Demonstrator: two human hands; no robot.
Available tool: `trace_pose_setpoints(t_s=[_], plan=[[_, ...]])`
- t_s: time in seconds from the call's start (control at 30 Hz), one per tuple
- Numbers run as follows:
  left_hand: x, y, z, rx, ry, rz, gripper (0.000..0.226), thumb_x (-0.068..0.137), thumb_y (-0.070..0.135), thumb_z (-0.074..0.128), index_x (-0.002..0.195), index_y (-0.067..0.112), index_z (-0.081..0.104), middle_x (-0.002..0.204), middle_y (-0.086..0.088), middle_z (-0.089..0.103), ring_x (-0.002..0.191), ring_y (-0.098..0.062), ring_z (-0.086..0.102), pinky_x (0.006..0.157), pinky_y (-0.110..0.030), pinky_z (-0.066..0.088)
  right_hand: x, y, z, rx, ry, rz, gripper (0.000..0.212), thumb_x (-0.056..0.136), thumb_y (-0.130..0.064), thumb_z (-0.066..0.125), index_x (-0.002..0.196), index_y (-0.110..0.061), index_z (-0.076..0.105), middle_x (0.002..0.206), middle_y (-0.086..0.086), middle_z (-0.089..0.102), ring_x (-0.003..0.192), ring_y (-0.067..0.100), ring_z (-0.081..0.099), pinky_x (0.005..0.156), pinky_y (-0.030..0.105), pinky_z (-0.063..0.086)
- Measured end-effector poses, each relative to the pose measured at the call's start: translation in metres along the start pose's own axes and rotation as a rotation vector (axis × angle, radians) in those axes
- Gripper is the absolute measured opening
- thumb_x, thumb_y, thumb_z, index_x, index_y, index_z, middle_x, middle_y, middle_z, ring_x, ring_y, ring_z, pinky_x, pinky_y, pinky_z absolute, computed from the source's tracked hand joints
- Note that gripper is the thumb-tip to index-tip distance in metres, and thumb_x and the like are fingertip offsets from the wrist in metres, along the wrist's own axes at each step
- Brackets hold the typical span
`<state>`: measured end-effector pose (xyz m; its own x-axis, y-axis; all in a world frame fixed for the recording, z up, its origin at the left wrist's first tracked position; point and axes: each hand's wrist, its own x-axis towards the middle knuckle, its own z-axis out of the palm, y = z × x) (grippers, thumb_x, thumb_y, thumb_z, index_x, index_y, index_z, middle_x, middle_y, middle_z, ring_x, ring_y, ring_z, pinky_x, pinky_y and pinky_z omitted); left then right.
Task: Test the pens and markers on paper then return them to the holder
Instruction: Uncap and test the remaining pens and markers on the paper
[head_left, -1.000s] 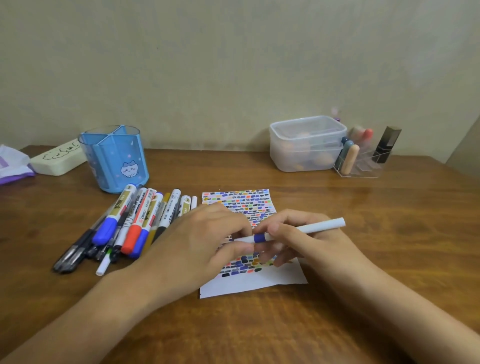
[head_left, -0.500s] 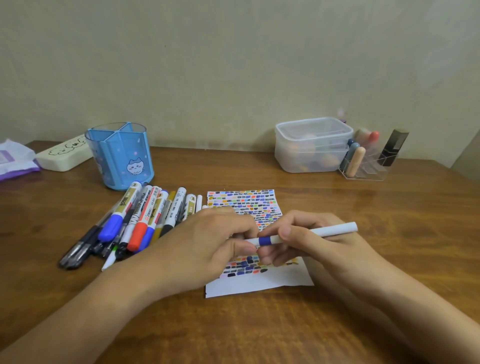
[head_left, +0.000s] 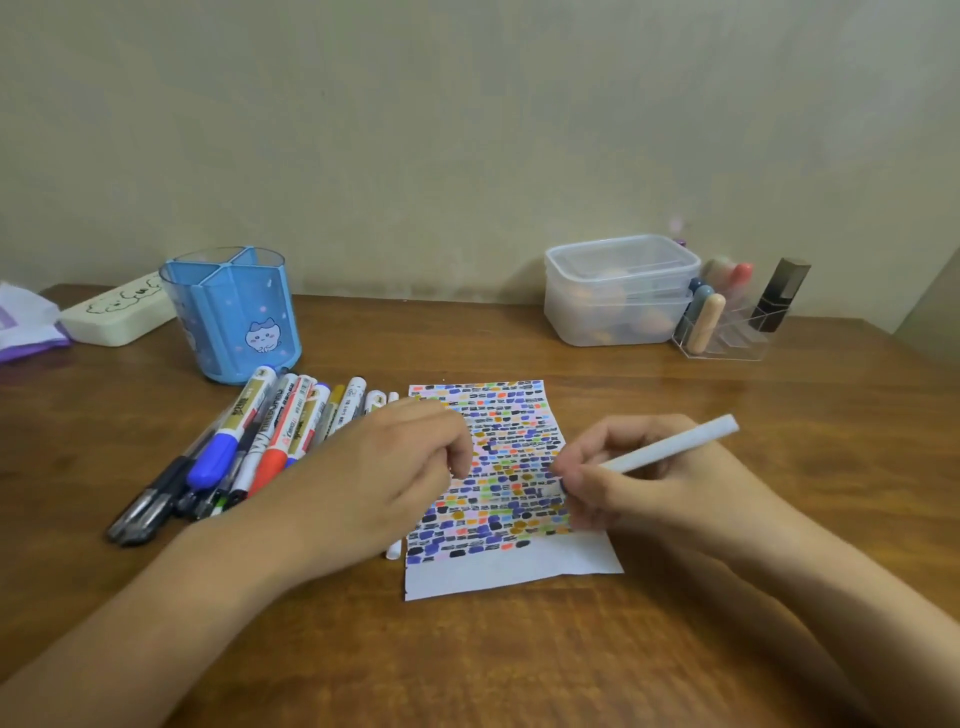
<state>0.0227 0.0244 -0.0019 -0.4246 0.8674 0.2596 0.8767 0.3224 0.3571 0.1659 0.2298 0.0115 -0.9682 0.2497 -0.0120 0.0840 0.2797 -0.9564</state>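
Cap's off, pen heading for the paper

The white pen (head_left: 670, 447) sits in the right hand (head_left: 644, 478), fingers wrapped round it in a writing grip, tip down over the right edge of the paper (head_left: 498, 566). Half a second ago both hands were together on its blue-banded end; now the left hand (head_left: 384, 478) has pulled away, fingers curled, probably holding the cap, though it can't be seen. So uncapping looks done and a test mark comes next. The other markers (head_left: 260, 447) lie in a row left of the paper on the worktop (head_left: 467, 675), and the blue holder (head_left: 234, 317) behind them looks empty.
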Motion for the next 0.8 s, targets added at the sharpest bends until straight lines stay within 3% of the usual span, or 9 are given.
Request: trace_pose_setpoints(t_s=[0.13,0.2,0.27,0.43,0.63,0.8], plan=[[-0.002,0.003,0.011,0.074,-0.091,0.046,0.024,0.098,0.039,0.031,0.106,0.034,0.053,0.093,0.016,0.048,0.096,-0.003,0.041,0.083,-0.011,0.032,0.001,0.003,0.003,-0.089,-0.073,0.03,0.003,0.084,-0.004,0.077,0.085,-0.006,0.078,0.079,0.013,0.076,0.07,0.018,0.069,0.068,0.027,0.056],[-0.003,0.005,0.014,0.167,-0.173,0.074,0.044,0.094,0.065,0.028,0.126,0.043,0.049,0.093,0.02,0.04,0.096,-0.001,0.035,0.085,-0.008,0.028,0.001,0.004,0.005,-0.145,-0.087,0.014,0.008,0.083,-0.003,0.078,0.084,-0.01,0.079,0.077,0.009,0.076,0.069,0.015,0.066,0.067,0.028,0.053],[-0.002,0.008,0.012,0.251,-0.264,0.048,0.063,0.086,0.079,0.034,0.141,0.048,0.037,0.093,0.024,0.032,0.096,0.001,0.028,0.085,-0.005,0.024,0.001,0.006,0.006,-0.215,-0.082,-0.01,0.012,0.083,-0.003,0.077,0.081,-0.014,0.079,0.075,0.004,0.075,0.068,0.011,0.065,0.065,0.025,0.051],[0.0,0.01,0.009,0.244,-0.287,0.023,0.076,0.079,0.084,0.039,0.147,0.05,0.029,0.097,0.023,0.033,0.095,0.002,0.026,0.081,-0.005,0.024,-0.002,0.005,0.01,-0.305,-0.082,-0.027,0.013,0.083,-0.005,0.074,0.077,-0.016,0.077,0.076,-0.002,0.075,0.068,0.003,0.064,0.061,0.017,0.05],[0.0,0.011,0.009,0.256,-0.307,0.0,0.076,0.077,0.085,0.039,0.145,0.051,0.032,0.091,0.029,0.029,0.092,0.001,0.023,0.082,-0.016,0.021,-0.001,0.007,0.011,-0.356,-0.076,-0.039,0.011,0.082,-0.009,0.074,0.076,-0.019,0.076,0.073,-0.002,0.073,0.063,0.001,0.059,0.058,0.017,0.047],[0.001,0.013,0.009,0.239,-0.328,-0.024,0.074,0.077,0.084,0.04,0.144,0.052,0.03,0.094,0.03,0.03,0.092,0.004,0.022,0.083,-0.016,0.023,-0.002,0.007,0.012,-0.349,-0.095,-0.034,0.012,0.083,-0.008,0.073,0.076,-0.018,0.076,0.07,-0.005,0.071,0.059,-0.003,0.056,0.055,0.012,0.043]])
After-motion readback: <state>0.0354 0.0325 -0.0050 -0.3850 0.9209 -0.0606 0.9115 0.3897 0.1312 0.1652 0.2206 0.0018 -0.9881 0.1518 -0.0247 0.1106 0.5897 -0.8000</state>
